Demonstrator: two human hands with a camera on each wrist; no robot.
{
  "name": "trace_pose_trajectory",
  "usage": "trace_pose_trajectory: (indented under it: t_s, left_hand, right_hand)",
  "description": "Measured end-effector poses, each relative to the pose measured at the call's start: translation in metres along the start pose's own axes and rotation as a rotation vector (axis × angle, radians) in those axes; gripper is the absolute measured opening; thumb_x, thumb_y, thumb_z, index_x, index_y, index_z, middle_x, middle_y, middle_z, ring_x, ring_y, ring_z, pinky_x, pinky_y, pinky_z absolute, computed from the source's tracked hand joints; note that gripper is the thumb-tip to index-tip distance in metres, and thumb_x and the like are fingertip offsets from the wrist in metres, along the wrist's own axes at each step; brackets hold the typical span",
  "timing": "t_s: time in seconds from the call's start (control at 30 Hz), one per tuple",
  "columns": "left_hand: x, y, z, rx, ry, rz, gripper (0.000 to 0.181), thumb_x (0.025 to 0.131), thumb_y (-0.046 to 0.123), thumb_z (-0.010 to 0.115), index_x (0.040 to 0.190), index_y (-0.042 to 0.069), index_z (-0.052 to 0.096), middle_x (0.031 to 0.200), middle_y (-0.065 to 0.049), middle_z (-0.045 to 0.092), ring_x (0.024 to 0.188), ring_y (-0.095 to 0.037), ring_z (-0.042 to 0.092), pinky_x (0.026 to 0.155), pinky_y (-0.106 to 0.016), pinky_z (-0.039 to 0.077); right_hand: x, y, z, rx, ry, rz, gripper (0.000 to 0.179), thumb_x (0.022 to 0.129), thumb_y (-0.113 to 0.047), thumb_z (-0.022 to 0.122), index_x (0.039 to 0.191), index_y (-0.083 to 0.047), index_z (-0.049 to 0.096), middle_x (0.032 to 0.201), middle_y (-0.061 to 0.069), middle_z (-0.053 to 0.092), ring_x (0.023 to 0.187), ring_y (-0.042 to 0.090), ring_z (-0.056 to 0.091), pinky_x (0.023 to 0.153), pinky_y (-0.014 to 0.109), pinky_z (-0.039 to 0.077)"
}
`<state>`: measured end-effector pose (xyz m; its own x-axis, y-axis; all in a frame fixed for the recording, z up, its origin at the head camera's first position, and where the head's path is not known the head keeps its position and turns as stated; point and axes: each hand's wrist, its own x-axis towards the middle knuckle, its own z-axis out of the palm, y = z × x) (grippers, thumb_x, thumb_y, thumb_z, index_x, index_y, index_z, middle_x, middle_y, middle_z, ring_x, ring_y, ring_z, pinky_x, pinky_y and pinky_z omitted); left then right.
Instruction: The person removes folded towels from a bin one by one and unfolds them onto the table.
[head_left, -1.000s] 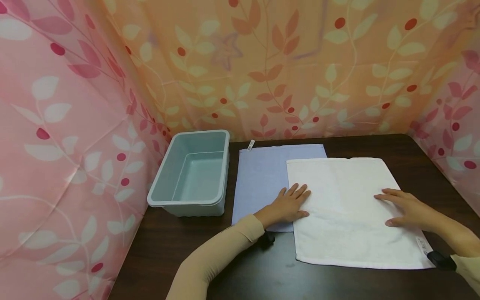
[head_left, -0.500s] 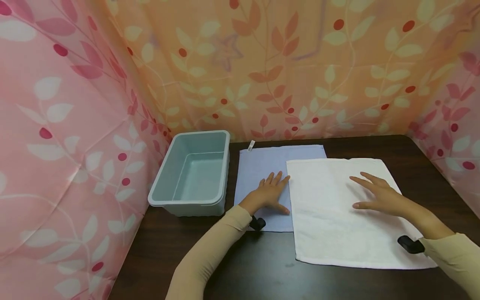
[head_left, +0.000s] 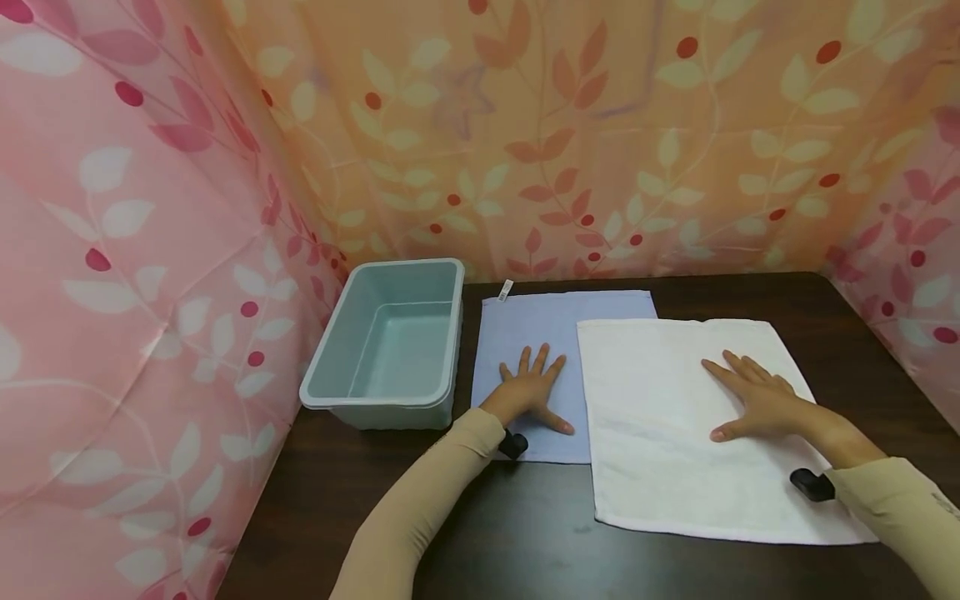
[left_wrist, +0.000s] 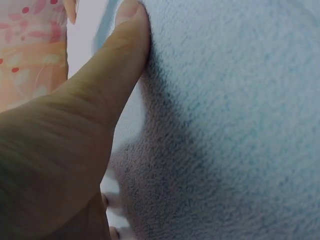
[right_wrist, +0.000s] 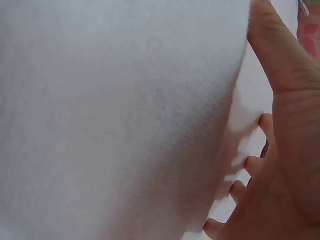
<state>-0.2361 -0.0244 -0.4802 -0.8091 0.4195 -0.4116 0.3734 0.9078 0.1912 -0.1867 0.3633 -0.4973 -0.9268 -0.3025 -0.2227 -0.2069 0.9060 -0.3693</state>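
Note:
A white towel (head_left: pixel 660 467) lies spread flat and overlaps the right part of a light blue towel (head_left: pixel 570 312). My left hand (head_left: pixel 527 393) rests on the blue towel with its fingers spread, just left of the white towel's edge. On the white towel's upper right half, my right hand (head_left: pixel 765 407) rests with fingers spread and thumb apart. In the left wrist view the thumb (left_wrist: pixel 117 60) touches blue terry cloth (left_wrist: pixel 240 110). White cloth (right_wrist: pixel 100 100) fills most of the right wrist view, with the fingertips touching it. Neither hand grips anything.
A pale blue-green plastic basin (head_left: pixel 405 358) stands at the left of the dark wooden table (head_left: pixel 517 533). A small white tag (head_left: pixel 506 290) sticks out from the blue towel's far left corner. Floral curtains (head_left: pixel 600 150) enclose the back and sides.
My left hand has shifted left, off the white towel's edge onto the blue towel. The right hand has moved left and inward over the white towel. Both towels lie where they were.

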Motion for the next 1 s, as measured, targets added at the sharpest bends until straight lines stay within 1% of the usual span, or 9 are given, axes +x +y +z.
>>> trace_pose_trajectory:
  t_s: [0.13, 0.3, 0.5, 0.6, 0.83, 1.0]
  left_hand:
    - [-0.001, 0.001, -0.001, 0.012, -0.018, -0.009, 0.127, 0.067, 0.071, 0.077, 0.160, 0.030, 0.001, 0.169, -0.005, -0.013, 0.156, -0.035, -0.012, 0.117, -0.074, 0.010]
    - [-0.002, 0.001, -0.003, 0.012, -0.021, -0.015, 0.128, 0.066, 0.071, 0.078, 0.160, 0.030, 0.001, 0.169, -0.005, -0.013, 0.156, -0.036, -0.012, 0.117, -0.074, 0.009]
    - [0.000, 0.002, -0.002, 0.010, -0.023, -0.027, 0.128, 0.065, 0.072, 0.077, 0.160, 0.032, 0.000, 0.169, -0.004, -0.014, 0.156, -0.035, -0.013, 0.118, -0.073, 0.008]
    - [0.002, 0.001, -0.002, 0.012, -0.022, -0.032, 0.129, 0.065, 0.072, 0.077, 0.160, 0.032, 0.000, 0.169, -0.003, -0.014, 0.156, -0.034, -0.014, 0.118, -0.073, 0.008]
    - [0.004, 0.000, 0.000, 0.018, -0.030, -0.026, 0.130, 0.065, 0.073, 0.076, 0.160, 0.032, -0.002, 0.168, -0.004, -0.016, 0.155, -0.035, -0.015, 0.117, -0.074, 0.007]
    - [0.005, 0.000, 0.000, 0.024, -0.030, -0.024, 0.130, 0.065, 0.073, 0.076, 0.160, 0.032, -0.002, 0.168, -0.004, -0.016, 0.155, -0.035, -0.015, 0.117, -0.074, 0.007]
  right_hand:
    - [-0.003, -0.001, 0.000, 0.006, -0.008, 0.000, 0.127, 0.063, -0.067, 0.079, 0.160, -0.021, 0.012, 0.163, 0.030, 0.000, 0.147, 0.057, -0.006, 0.101, 0.084, 0.004]
    - [-0.007, -0.002, 0.000, 0.007, -0.013, 0.000, 0.127, 0.063, -0.067, 0.079, 0.160, -0.022, 0.010, 0.164, 0.029, -0.002, 0.148, 0.056, -0.008, 0.101, 0.084, 0.003]
    - [-0.010, 0.001, 0.000, -0.020, -0.005, 0.005, 0.128, 0.062, -0.068, 0.078, 0.160, -0.023, 0.010, 0.163, 0.029, 0.000, 0.148, 0.056, -0.005, 0.100, 0.084, 0.006]
    - [-0.012, 0.002, -0.001, -0.023, -0.004, 0.001, 0.127, 0.064, -0.066, 0.079, 0.160, -0.023, 0.009, 0.163, 0.029, 0.000, 0.147, 0.057, -0.006, 0.099, 0.085, 0.006]
    - [-0.019, 0.008, 0.001, -0.036, 0.004, 0.004, 0.127, 0.063, -0.066, 0.079, 0.160, -0.023, 0.009, 0.163, 0.030, 0.001, 0.147, 0.057, -0.004, 0.098, 0.086, 0.008]
    - [-0.024, 0.011, 0.002, -0.038, 0.013, 0.001, 0.128, 0.063, -0.066, 0.079, 0.160, -0.022, 0.008, 0.163, 0.030, 0.001, 0.147, 0.057, -0.006, 0.097, 0.086, 0.009]
